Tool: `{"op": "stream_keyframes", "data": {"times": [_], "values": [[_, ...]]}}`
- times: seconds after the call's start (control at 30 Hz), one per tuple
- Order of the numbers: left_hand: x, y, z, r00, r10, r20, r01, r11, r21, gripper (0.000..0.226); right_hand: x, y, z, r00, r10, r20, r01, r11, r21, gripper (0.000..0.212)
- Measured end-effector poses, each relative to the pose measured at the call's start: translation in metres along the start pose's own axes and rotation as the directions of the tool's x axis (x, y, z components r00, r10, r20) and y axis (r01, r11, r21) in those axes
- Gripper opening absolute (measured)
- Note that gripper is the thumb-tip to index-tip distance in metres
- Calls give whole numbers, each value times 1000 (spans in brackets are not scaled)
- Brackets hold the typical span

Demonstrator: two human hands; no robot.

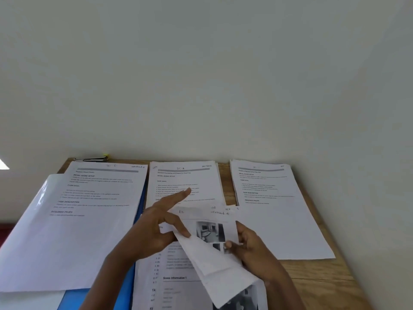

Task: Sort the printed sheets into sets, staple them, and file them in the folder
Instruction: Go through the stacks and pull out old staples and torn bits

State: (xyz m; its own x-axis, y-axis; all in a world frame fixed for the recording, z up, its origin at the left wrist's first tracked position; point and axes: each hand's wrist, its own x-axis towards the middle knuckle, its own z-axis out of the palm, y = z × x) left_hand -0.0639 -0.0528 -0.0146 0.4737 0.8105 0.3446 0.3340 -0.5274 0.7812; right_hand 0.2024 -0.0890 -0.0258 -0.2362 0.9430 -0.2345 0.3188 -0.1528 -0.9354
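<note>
Three piles of printed sheets lie along the back of the wooden desk: a left pile (93, 198), a middle pile (185, 180) and a right pile (272, 206). The left pile rests on an open blue folder (76, 298) with a clear plastic cover (33, 211). In front of me is a loose stack of sheets (178, 285). My right hand (257, 249) pinches a folded-over sheet with a photo (212, 233) at its right edge. My left hand (161, 222) touches the same sheet's left side, thumb on it and forefinger stretched out. A black stapler (92, 159) lies at the back left by the wall.
The wooden desk (317, 278) stands against a plain white wall (201, 74). Bare wood shows at the right and front right of the right pile. A dark red surface (4, 231) shows past the desk's left edge.
</note>
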Motion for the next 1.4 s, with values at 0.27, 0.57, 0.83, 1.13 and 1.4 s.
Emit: {"op": "stream_keyframes", "data": {"times": [0.27, 0.57, 0.83, 1.13, 1.4], "values": [[-5, 10, 5, 1000, 1, -17, 0, 998, 63, 22, -6, -15, -17, 981, 35, 190, -56, 993, 105, 25], [-12, 23, 2, 1000, 11, 10, -14, 940, 342, 24, -3, -19, -32, 923, 106, 371, -122, 992, 20, 23], [-12, 32, 17, 980, -196, 45, 176, 944, 277, 73, 44, -36, -24, 967, 82, -241, -66, 995, 73, 25], [-7, 16, 27, 1000, -24, -4, 24, 915, 402, 40, 49, -36, -22, 992, -82, -94, 66, 985, -157, 15], [-18, 9, 32, 999, 33, 35, -45, 888, 457, 52, 11, -35, -37, 989, -149, 19, 150, 970, -192, 25]]}}
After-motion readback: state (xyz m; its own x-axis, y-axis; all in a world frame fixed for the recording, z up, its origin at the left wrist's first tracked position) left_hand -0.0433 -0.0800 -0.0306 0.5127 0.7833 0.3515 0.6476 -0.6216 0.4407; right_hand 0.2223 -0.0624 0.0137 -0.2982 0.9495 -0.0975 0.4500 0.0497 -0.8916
